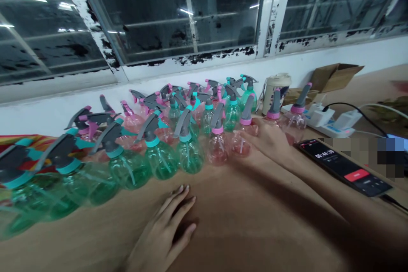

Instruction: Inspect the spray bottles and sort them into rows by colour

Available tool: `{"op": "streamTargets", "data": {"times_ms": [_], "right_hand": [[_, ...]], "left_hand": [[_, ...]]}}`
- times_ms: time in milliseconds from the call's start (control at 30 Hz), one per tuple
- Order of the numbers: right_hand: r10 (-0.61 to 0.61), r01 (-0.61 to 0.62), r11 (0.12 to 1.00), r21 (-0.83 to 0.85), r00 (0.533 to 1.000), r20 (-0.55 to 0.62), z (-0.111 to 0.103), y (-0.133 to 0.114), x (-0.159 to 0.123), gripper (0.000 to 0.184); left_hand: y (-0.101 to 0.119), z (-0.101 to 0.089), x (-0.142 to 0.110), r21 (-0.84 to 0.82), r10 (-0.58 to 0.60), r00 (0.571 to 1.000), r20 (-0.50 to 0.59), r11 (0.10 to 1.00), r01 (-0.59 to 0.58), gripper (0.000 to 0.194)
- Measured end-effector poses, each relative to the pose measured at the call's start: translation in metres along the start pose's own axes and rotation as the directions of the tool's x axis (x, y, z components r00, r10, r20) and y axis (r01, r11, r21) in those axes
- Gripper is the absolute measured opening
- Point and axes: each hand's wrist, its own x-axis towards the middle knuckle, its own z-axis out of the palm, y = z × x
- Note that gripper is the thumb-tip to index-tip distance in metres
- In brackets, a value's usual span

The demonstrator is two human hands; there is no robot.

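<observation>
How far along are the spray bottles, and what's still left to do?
Looks done: the green bottles in front stand grouped, trigger heads fitted. In hand: the right hand is at a pink bottle, also with its head on; whether it grips is unclear. The left hand is open, holding nothing. Left: I see no bottle plainly missing a head, so what remains can't be told.
</observation>
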Motion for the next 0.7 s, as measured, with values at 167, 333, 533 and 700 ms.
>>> {"op": "streamTargets", "data": {"times_ms": [167, 333, 533, 700], "right_hand": [[0.016, -0.015, 0.999, -0.037, 1.0, 0.017, -0.01, -0.001, -0.01, 0.05], [-0.057, 0.063, 0.992, -0.112, 0.997, 0.06, -0.031, 0.001, -0.037, 0.049], [-0.256, 0.255, 0.967, 0.02, 0.963, 0.081, -0.046, -0.025, -0.083, 0.051], [-0.326, 0.314, 0.944, 0.098, 0.933, 0.151, -0.041, -0.071, -0.113, 0.049]], "left_hand": [[-0.001, -0.001, 0.0, 0.033, 0.004, 1.0, 0.03, 0.999, -0.005, 0.045], [0.0, -0.002, 0.004, -0.06, -0.026, 0.998, 0.062, 0.998, 0.03, 0.039], [0.018, -0.031, 0.016, -0.326, -0.167, 0.981, 0.103, 0.926, 0.192, 0.035], [0.039, -0.063, 0.03, -0.549, -0.212, 0.967, 0.142, 0.796, 0.255, 0.066]]}}
